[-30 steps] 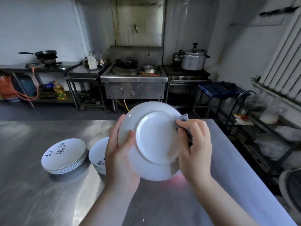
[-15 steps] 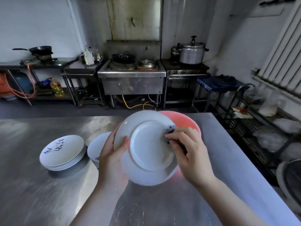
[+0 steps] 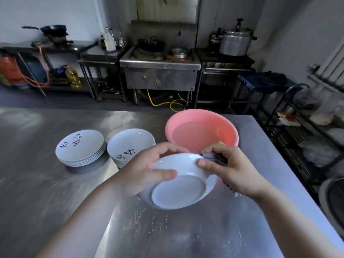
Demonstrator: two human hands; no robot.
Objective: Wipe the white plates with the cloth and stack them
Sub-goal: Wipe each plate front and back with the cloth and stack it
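Note:
I hold a white plate [image 3: 178,190] bottom side up above the steel table [image 3: 37,183]. My left hand [image 3: 141,174] grips its left rim, thumb lying across the underside. My right hand [image 3: 229,170] pinches a dark grey cloth [image 3: 214,157] against the plate's right rim. Two stacks of white plates with black writing stand to the left: one stack [image 3: 81,146] farther left, the other [image 3: 128,144] partly behind my left hand.
A pink basin [image 3: 202,116] holding water stands just behind the held plate. A stove, pots and a pressure cooker [image 3: 236,41] line the back wall. A metal rack [image 3: 297,131] stands to the right of the table's edge.
The plate has come down and tilted from nearly upright to almost flat. My right hand with the cloth shifted from the plate's base to its right rim. The view dipped, revealing the pink basin.

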